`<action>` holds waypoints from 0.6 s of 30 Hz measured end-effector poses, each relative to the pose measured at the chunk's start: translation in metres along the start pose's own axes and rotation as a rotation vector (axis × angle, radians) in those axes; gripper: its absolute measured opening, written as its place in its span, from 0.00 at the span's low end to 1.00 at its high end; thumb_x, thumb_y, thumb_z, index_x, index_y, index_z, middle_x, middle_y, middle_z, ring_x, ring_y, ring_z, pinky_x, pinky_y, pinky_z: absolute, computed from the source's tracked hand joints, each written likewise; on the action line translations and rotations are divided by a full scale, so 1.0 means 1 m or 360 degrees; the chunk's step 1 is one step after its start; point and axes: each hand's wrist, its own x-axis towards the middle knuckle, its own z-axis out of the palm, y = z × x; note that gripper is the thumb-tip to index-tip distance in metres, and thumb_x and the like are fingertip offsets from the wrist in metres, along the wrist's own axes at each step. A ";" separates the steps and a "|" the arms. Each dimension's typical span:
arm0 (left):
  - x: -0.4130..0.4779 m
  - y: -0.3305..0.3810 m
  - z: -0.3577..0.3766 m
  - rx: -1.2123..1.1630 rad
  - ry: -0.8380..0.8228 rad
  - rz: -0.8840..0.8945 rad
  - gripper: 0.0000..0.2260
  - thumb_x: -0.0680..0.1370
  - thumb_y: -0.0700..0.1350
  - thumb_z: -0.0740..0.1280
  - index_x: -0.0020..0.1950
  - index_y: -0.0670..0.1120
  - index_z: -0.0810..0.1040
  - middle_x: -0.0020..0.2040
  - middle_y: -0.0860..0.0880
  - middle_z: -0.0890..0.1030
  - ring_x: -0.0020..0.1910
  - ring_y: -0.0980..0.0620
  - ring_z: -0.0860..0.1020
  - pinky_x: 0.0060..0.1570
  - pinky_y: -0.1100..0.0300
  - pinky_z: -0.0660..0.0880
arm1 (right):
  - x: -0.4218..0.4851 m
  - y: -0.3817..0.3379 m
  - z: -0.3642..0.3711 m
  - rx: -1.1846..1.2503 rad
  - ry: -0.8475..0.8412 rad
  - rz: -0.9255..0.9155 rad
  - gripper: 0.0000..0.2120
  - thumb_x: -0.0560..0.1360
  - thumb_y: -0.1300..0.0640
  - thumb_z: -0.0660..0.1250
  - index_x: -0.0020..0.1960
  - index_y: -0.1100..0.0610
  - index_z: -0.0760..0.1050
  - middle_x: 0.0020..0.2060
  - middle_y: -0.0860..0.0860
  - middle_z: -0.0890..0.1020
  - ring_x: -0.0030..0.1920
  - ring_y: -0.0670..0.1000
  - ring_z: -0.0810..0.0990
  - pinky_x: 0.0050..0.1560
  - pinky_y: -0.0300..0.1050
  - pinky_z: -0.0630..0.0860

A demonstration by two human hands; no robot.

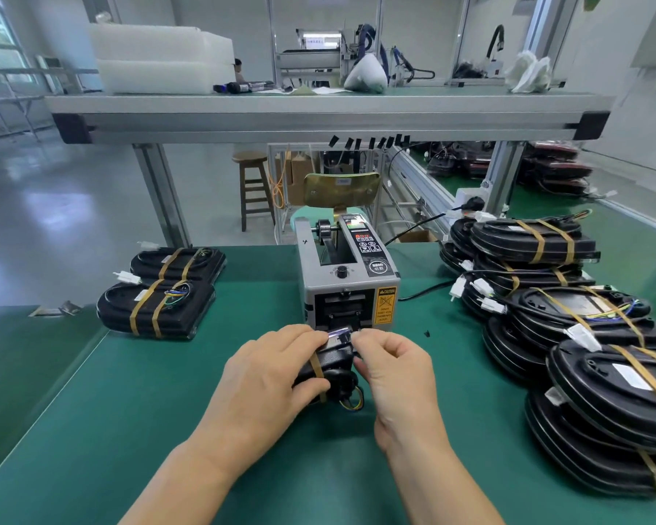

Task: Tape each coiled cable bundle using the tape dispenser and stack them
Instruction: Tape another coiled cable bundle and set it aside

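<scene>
— Where is the cable bundle (336, 358) right now?

— In the middle of the green desk (129, 430), just in front of the tape dispenser (347, 282), close to its outlet. It is black, with a tan band across it and coloured wires poking out at the near end.

— And the hands?

— The left hand (269, 373) grips the bundle, fingers curled over the top and thumb along the near side. The right hand (394, 369) is curled too, its thumb and forefinger pinching a shiny strip of tape (338, 337) at the dispenser's mouth, right above the bundle's far edge.

— Is the tape touching the bundle?

— It seems to lie on it, but the fingers hide the contact, so I cannot tell for sure.

— What else is on the desk?

— To the left, two banded bundles (156, 308) lie against each other, well apart from the hands. To the right, a large pile of bundles (565, 316) is stacked several deep, with white connectors sticking out. A black power cord (425, 291) runs from the dispenser towards that pile.
</scene>
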 end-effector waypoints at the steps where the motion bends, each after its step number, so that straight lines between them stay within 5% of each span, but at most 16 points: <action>1: 0.000 0.000 0.000 0.0004 0.0007 0.0006 0.22 0.68 0.48 0.80 0.60 0.49 0.80 0.58 0.55 0.81 0.51 0.48 0.81 0.47 0.48 0.79 | 0.000 0.000 0.001 -0.0031 0.0026 -0.0029 0.05 0.72 0.67 0.71 0.44 0.70 0.80 0.42 0.59 0.82 0.33 0.43 0.78 0.31 0.32 0.73; 10: -0.004 -0.001 0.002 -0.0026 0.0052 0.0086 0.24 0.68 0.49 0.79 0.62 0.54 0.77 0.58 0.59 0.79 0.51 0.50 0.79 0.46 0.49 0.78 | -0.003 0.008 0.003 -0.0285 0.0103 -0.0122 0.03 0.70 0.63 0.73 0.38 0.62 0.82 0.44 0.61 0.84 0.41 0.52 0.80 0.46 0.49 0.77; 18: -0.005 -0.001 0.002 0.0013 0.0057 0.0149 0.28 0.67 0.46 0.80 0.66 0.56 0.78 0.55 0.55 0.80 0.47 0.48 0.80 0.42 0.48 0.79 | -0.003 0.011 0.001 -0.0282 0.0072 -0.0125 0.04 0.70 0.64 0.73 0.36 0.60 0.82 0.41 0.61 0.84 0.38 0.51 0.80 0.36 0.43 0.77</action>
